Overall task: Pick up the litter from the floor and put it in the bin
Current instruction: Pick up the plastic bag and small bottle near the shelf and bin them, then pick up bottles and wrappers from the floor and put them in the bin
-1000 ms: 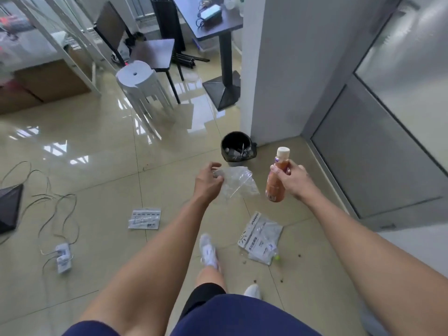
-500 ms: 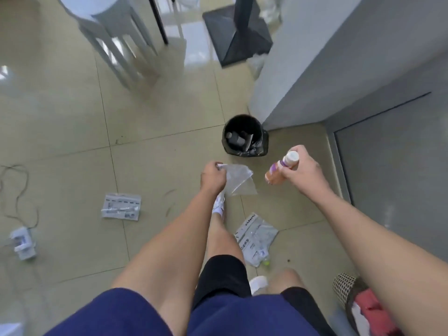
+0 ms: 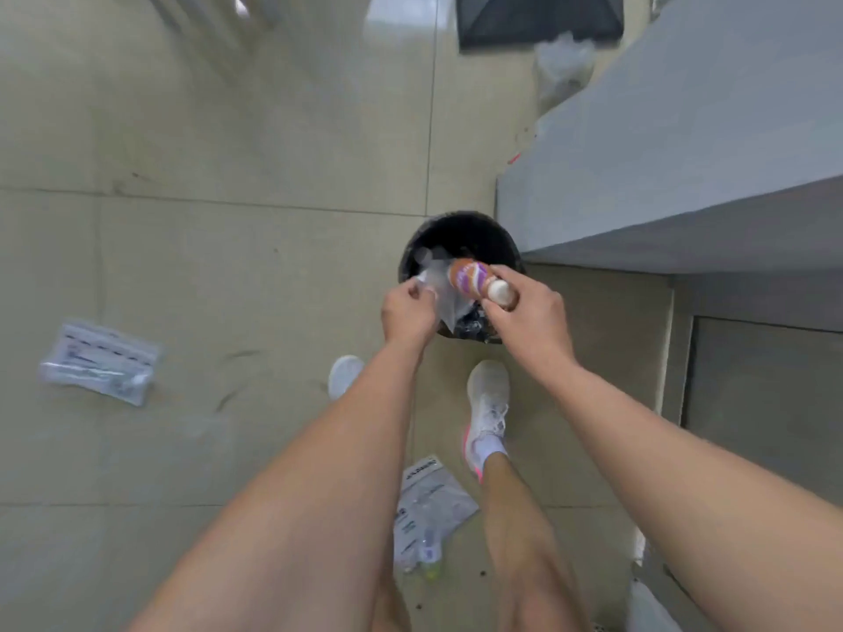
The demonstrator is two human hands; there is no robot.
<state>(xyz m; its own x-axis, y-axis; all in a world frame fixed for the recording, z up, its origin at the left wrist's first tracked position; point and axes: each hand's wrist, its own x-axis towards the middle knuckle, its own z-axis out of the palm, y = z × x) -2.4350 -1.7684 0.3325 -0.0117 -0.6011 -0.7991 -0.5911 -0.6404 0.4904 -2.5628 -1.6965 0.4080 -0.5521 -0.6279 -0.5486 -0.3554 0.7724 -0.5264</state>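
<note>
Two pieces of litter are in my hands, both held over the mouth of the black bin point(image 3: 461, 231). My right hand point(image 3: 531, 319) has its fingers point(image 3: 507, 276) curled tight round the neck of a drink bottle point(image 3: 469, 276), just under the white cap. The bottle lies tilted, cap toward me and base pointing away over the opening. My left hand point(image 3: 407, 313) pinches a corner of a clear plastic bag point(image 3: 441, 291) between thumb and fingers point(image 3: 413, 291). The bag hangs just beside the bottle's left side, above the bin's near-left rim.

The bin stands on the tiled floor point(image 3: 228, 266) with its right side tight against the corner of a grey wall point(image 3: 661, 152), so open room lies only to the left and near. My white shoes point(image 3: 488, 399) stand just near of the bin. More litter lies on the floor: a printed packet point(image 3: 100, 363) well to the left, and a clear wrapper point(image 3: 429, 508) near, between my legs. Far off, crumpled plastic point(image 3: 563, 66) lies by the wall beside a dark table base point(image 3: 538, 20).

The bottle's label is purple and white, its writing too blurred to read. The wrapper carries dark print and the packet rows of black marks, neither legible.
</note>
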